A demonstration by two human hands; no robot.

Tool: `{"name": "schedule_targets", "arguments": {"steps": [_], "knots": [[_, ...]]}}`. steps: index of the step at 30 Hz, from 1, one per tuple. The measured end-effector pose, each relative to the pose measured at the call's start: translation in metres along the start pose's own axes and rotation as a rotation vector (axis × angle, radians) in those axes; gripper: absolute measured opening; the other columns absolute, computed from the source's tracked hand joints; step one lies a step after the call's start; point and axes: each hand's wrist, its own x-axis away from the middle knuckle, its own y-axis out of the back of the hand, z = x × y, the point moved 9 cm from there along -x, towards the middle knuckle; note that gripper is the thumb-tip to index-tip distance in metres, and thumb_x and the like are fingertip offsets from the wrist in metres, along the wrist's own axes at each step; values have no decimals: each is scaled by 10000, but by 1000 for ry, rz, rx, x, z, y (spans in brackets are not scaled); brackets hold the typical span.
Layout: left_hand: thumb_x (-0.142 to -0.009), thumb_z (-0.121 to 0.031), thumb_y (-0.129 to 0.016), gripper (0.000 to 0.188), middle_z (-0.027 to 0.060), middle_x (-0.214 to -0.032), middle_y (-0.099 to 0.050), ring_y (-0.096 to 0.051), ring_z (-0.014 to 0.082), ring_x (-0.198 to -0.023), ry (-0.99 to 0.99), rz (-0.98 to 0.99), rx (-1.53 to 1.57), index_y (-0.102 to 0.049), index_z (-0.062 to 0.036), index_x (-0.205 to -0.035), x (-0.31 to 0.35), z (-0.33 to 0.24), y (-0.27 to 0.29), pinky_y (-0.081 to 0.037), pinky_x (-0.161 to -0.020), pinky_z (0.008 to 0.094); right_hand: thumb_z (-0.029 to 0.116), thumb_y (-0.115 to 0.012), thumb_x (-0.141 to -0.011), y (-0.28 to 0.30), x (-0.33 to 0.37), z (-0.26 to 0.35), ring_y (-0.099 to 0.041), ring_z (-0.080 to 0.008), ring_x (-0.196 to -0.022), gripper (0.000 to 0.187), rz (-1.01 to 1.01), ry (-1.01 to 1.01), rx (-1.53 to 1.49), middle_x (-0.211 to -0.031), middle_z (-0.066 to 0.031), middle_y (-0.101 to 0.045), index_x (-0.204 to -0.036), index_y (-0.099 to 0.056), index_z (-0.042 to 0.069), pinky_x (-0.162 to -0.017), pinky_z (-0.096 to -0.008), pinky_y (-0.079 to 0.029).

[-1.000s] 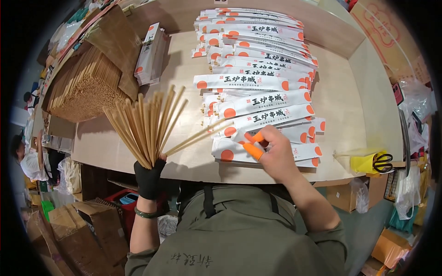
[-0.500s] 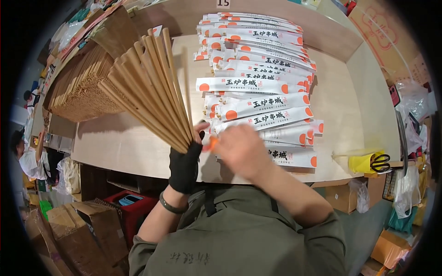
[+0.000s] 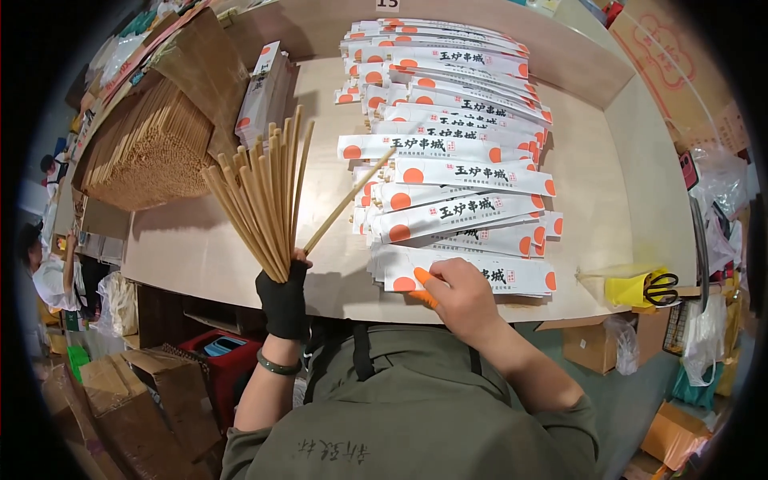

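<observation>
My left hand (image 3: pixel 284 302), in a black fingerless glove, is closed around the lower end of a fanned bundle of wooden chopsticks (image 3: pixel 272 200). One or two chopsticks (image 3: pixel 342 210) lean away to the right from its fingertips, their far end over the paper sleeves. My right hand (image 3: pixel 464 304) has orange covers on its fingertips. It pinches the near edge of a white paper chopstick sleeve (image 3: pixel 394 268) with orange dots, at the front of the pile. Behind that, many overlapping filled sleeves (image 3: pixel 488 174) run to the back of the table; chopstick ends show at some left ends.
At the back left a cardboard box (image 3: pixel 190 64) holds densely stacked chopsticks (image 3: pixel 152 152). Beside it stands a stack of flat white sleeves (image 3: pixel 264 92). Black-handled scissors (image 3: pixel 661 288) sit in a yellow holder (image 3: pixel 628 286) at the table's right front corner. Raised boards edge the table (image 3: pixel 592 232).
My left hand has moved left and down with the bundle, and one or two chopsticks now tilt right. My right hand has moved right and down, from beside the left hand onto the front sleeve.
</observation>
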Motion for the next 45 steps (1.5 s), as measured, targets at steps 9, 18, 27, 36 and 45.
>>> {"name": "schedule_targets", "arguments": {"steps": [9, 18, 27, 36, 45], "knots": [[-832, -108, -642, 100, 15, -767, -618, -568, 102, -745, 7, 342, -126, -633, -16, -794, 4, -21, 18, -444, -699, 252, 85, -752, -802, 19, -21, -64, -452, -46, -643, 201, 83, -751, -691, -732, 21, -498, -729, -578, 13, -561, -234, -369], [-805, -120, -666, 111, 10, -757, -614, -557, 103, -724, 97, 584, -208, -634, -16, -832, -3, -20, 20, -445, -680, 269, 130, -784, -737, 30, -36, -48, -519, -152, -671, 212, 225, -390, -382, -726, -34, -529, -766, -619, 1, -594, -281, -429], [-948, -286, -584, 342, 100, -1118, -652, -615, 159, -971, 109, 432, 360, -617, -9, -1147, 22, -62, -86, -494, -800, 280, 132, -668, -703, -5, -80, 49, -577, -236, -795, 167, 178, 260, 79, -861, -66, -592, -827, -615, 33, -684, -350, -468], [-909, -210, -629, 210, -14, -644, -554, -426, 36, -504, -9, 113, 23, -671, -8, -948, -10, -25, -38, -325, -482, 200, 113, -721, -732, -23, 1, 16, -581, -257, -838, 254, 217, 130, 154, -885, -84, -573, -949, -647, 3, -698, -348, -456], [-858, -163, -675, 133, -7, -717, -612, -468, 37, -558, 108, 173, 49, -648, -33, -861, -4, 6, -13, -366, -505, 203, 56, -746, -732, 2, -2, -12, -582, -258, -721, 143, 5, -104, -152, -745, -82, -555, -790, -622, 13, -624, -346, -478]]}}
